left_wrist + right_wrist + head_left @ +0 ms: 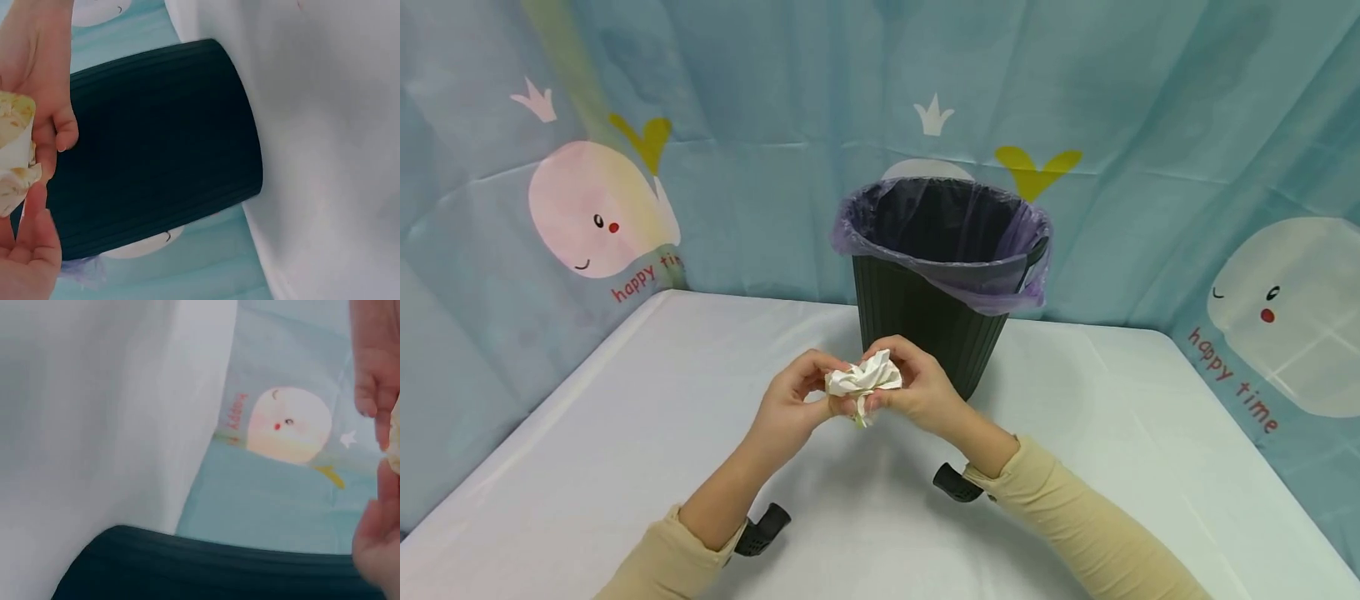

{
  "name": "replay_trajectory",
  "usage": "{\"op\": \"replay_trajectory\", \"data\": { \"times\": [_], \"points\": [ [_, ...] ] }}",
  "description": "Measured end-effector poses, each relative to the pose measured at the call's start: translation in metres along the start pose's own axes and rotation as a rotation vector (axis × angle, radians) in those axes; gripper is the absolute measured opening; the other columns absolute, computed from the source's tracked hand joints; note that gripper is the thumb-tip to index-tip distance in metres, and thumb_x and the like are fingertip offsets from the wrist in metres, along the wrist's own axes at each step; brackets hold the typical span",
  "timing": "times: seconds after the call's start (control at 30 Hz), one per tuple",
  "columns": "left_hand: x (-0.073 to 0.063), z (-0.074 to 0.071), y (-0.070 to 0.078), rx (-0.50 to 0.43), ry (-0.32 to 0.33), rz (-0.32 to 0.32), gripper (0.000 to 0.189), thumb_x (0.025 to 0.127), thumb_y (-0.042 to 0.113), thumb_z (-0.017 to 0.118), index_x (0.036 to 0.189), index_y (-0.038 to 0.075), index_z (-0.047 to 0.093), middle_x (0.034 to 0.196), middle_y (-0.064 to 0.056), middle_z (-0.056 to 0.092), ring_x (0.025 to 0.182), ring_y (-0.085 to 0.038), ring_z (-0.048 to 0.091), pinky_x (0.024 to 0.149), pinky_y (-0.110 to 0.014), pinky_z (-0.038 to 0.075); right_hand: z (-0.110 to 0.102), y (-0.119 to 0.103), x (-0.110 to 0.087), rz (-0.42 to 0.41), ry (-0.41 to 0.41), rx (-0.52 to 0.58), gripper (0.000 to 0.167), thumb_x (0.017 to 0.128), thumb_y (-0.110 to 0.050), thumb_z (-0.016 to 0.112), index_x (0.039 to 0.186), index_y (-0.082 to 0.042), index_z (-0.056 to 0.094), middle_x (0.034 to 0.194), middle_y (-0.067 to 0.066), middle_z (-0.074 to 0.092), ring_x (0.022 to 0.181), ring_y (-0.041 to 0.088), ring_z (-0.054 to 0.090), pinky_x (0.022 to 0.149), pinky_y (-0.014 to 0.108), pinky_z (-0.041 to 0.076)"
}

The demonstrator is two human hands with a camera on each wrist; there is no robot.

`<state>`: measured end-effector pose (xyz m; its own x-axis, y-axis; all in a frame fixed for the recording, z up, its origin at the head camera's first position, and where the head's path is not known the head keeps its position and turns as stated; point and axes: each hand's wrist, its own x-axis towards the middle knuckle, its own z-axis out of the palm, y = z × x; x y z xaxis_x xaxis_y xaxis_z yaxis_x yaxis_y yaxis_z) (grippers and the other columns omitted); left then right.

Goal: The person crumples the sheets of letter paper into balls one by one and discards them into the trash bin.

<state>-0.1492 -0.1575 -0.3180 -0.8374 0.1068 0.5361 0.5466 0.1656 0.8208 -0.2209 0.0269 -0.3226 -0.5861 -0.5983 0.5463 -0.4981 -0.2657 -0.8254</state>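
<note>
A crumpled piece of white paper (867, 379) with yellow-green patches is held between both hands, above the table and in front of the bin. My left hand (793, 404) pinches its left side between thumb and fingers. On the right side, my right hand (922, 390) grips it the same way, the two thumbs close together below. The left wrist view shows part of the crumpled paper (15, 150) at its left edge. Only a sliver of the paper (394, 440) appears in the right wrist view.
Behind the hands stands a dark ribbed trash bin (925, 312), lined with a purple plastic bag (1033, 279) folded over its rim. It rests on a white-covered table (625, 450). A blue printed curtain (760, 217) hangs behind. Black wrist mounts (763, 529) sit under both sleeves.
</note>
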Motion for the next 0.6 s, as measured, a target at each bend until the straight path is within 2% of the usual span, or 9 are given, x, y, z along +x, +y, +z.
{"op": "replay_trajectory", "data": {
  "times": [0.07,0.17,0.27,0.37,0.43,0.5,0.53,0.6],
  "points": [
    [0.000,0.003,-0.003,-0.050,0.035,0.020,0.025,0.080,-0.012,0.070,0.095,0.005,0.060,0.095,0.007,0.061,0.085,-0.008,0.059,0.075,-0.026,0.048,0.002,0.000,0.000,-0.011,0.038,-0.019,0.076,0.069,-0.052,0.074,0.104,0.011,0.050,0.095,-0.007,0.055,0.083,0.009,0.052,0.068,0.019,0.047],
    [0.001,0.007,-0.006,-0.181,0.083,0.045,0.028,0.080,-0.013,0.068,0.089,0.013,0.060,0.091,0.006,0.061,0.082,-0.007,0.059,0.069,-0.021,0.050,0.009,0.001,0.002,-0.042,0.111,-0.011,0.071,0.071,-0.052,0.073,0.098,0.009,0.049,0.089,-0.009,0.055,0.080,0.007,0.052,0.065,0.019,0.046],
    [0.004,0.014,-0.008,-0.258,0.150,0.069,0.027,0.080,-0.014,0.067,0.084,0.011,0.057,0.085,0.006,0.059,0.076,-0.005,0.057,0.063,-0.016,0.048,0.018,0.003,0.003,-0.083,0.207,0.036,0.068,0.072,-0.050,0.073,0.093,0.009,0.047,0.087,-0.008,0.054,0.078,0.006,0.053,0.063,0.017,0.046],
    [0.007,0.020,-0.008,-0.227,0.239,0.064,0.022,0.080,-0.015,0.067,0.082,-0.001,0.051,0.081,0.008,0.059,0.073,-0.005,0.054,0.061,-0.015,0.046,0.026,0.005,0.003,-0.087,0.321,0.034,0.067,0.073,-0.051,0.073,0.090,0.008,0.046,0.087,-0.008,0.055,0.077,0.006,0.054,0.062,0.017,0.047],
    [0.008,0.021,-0.008,-0.175,0.281,0.035,0.021,0.081,-0.015,0.067,0.083,-0.007,0.047,0.080,0.009,0.059,0.071,-0.004,0.054,0.060,-0.015,0.045,0.028,0.006,0.003,-0.052,0.349,0.004,0.068,0.073,-0.053,0.072,0.090,0.008,0.047,0.088,-0.006,0.057,0.077,0.006,0.055,0.063,0.018,0.048],
    [0.007,0.019,-0.007,-0.143,0.280,0.002,0.021,0.082,-0.015,0.066,0.084,-0.008,0.047,0.081,0.008,0.059,0.071,-0.005,0.054,0.060,-0.016,0.046,0.025,0.006,0.002,-0.010,0.310,-0.052,0.069,0.076,-0.056,0.069,0.093,0.008,0.049,0.091,-0.004,0.058,0.078,0.006,0.056,0.064,0.020,0.049],
    [0.007,0.016,-0.006,-0.139,0.268,-0.016,0.020,0.083,-0.015,0.065,0.085,-0.008,0.047,0.082,0.007,0.059,0.072,-0.006,0.055,0.060,-0.016,0.047,0.022,0.003,0.002,0.007,0.260,-0.083,0.071,0.078,-0.058,0.067,0.097,0.008,0.050,0.092,-0.002,0.058,0.080,0.007,0.055,0.066,0.020,0.049],
    [0.008,0.009,-0.003,-0.145,0.235,-0.047,0.016,0.085,-0.015,0.063,0.088,-0.009,0.048,0.083,0.002,0.058,0.073,-0.007,0.055,0.061,-0.017,0.047,0.012,-0.001,0.001,0.024,0.104,-0.073,0.076,0.083,-0.059,0.062,0.108,0.011,0.049,0.098,0.003,0.057,0.084,0.011,0.054,0.069,0.022,0.049]
  ]
}}
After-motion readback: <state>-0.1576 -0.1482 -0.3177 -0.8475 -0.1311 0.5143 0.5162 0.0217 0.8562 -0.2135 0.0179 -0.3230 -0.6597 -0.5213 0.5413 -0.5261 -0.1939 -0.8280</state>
